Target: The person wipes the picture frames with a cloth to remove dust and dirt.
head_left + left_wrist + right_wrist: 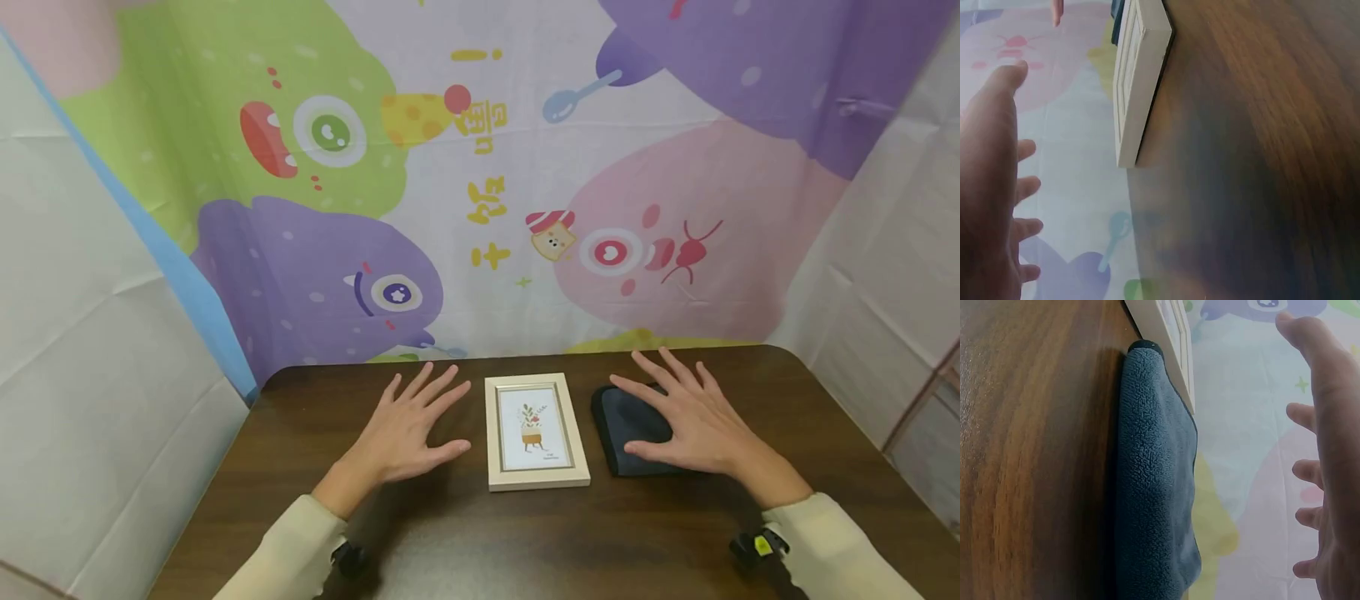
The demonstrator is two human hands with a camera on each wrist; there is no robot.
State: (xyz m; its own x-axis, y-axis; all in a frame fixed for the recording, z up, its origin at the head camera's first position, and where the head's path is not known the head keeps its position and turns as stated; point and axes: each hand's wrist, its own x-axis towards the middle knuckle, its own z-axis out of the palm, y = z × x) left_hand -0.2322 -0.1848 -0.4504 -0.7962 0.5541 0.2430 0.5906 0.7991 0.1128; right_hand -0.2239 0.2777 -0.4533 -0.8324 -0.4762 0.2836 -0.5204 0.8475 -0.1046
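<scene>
A cream picture frame [536,481] with a potted-plant print lies face up on the table, near its middle. To its left my left hand [408,429] hovers above the wood, fingers spread and holding nothing. My right hand [693,417] is spread the same way over a folded blue-grey cloth [633,425] with dark edging, hiding part of it. In the right wrist view the fuzzy cloth [1147,475] lies folded close beside the frame [1175,350], with the hand apart from it. The left wrist view shows the side of the frame [1141,87], away from the left fingers.
The dark brown wooden table [480,550] has rounded far corners. Behind it hangs a backdrop [495,317] with cartoon monsters, and pale sheets [105,350] hang at both sides. Black bands with small devices [757,546] sit at the cuffs of the light sleeves.
</scene>
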